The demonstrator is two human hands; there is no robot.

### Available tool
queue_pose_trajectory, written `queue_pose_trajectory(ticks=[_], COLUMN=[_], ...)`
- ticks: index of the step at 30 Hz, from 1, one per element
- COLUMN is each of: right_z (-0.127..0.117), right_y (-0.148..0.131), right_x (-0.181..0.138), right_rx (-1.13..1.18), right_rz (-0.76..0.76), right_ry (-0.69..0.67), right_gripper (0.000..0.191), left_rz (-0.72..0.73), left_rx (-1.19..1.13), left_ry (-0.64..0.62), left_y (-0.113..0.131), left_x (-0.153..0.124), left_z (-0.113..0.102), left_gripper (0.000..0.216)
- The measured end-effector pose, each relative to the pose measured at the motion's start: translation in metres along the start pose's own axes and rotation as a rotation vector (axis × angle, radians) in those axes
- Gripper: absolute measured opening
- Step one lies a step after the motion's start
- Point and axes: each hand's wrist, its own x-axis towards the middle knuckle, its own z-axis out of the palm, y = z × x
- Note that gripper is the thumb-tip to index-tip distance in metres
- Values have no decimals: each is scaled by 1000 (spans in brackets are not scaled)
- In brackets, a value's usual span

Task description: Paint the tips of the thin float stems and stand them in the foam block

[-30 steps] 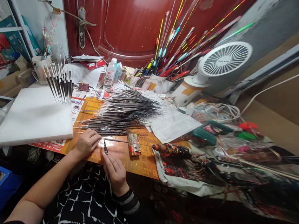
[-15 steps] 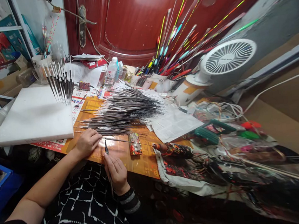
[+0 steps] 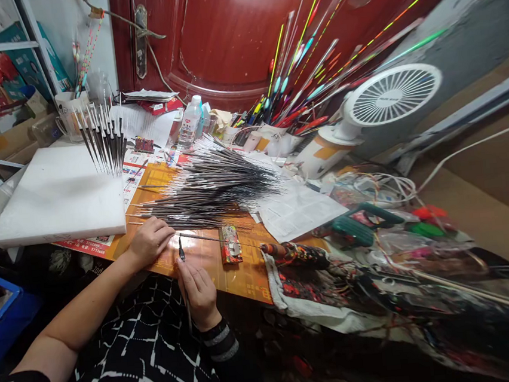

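My left hand (image 3: 154, 241) rests near the table's front edge, its fingers closed on the left end of a slim dark fishing float (image 3: 196, 237). From there the float runs rightward, its thin stem passing over a small paint-spotted block (image 3: 231, 251) toward a spindle tool (image 3: 294, 254) with an orange-brown nose. Pinched in my right hand (image 3: 199, 292) is a paintbrush (image 3: 182, 252) pointing up. Its dark tip sits just below the float; whether they touch I cannot tell. Behind my hands lies a large pile of dark floats with pale tips (image 3: 209, 183).
Several floats (image 3: 104, 139) stand in a white foam block (image 3: 57, 198) on the left. A water bottle (image 3: 190, 122), a white fan (image 3: 392, 96) and holders of bright floats (image 3: 272, 141) stand at the back. Cables, a green tool (image 3: 357, 226) and a stained cloth (image 3: 310, 297) crowd the right.
The view has shifted very slightly. Both hands, the brush and the float keep nearly the same places.
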Motion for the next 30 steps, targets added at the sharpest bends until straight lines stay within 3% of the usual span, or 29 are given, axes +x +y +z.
queue_pose_trajectory(ticks=[9, 13, 17, 21, 25, 27, 30], right_z=[-5, -11, -14, -13, -11, -10, -11], right_y=[2, 3, 5, 4, 3, 4, 5], right_x=[1, 1, 1, 1, 1, 0, 0], right_rx=[68, 127, 172, 181, 172, 173, 172], right_rz=[-46, -79, -99, -101, -102, -110, -123], right_ry=[1, 3, -6, 35, 61, 72, 43], right_gripper=[60, 61, 60, 59, 55, 54, 56], left_rz=[14, -2, -8, -13, 18, 31, 55], left_rx=[49, 104, 150, 297, 551, 660, 745], left_ry=[-14, 11, 123, 178, 124, 89, 30], left_y=[-1, 2, -6, -30, -57, -68, -82], left_x=[-1, 3, 18, 44, 77, 91, 109], left_z=[3, -12, -65, -152, -233, -256, -267], left_gripper=[27, 23, 28, 35, 23, 23, 26])
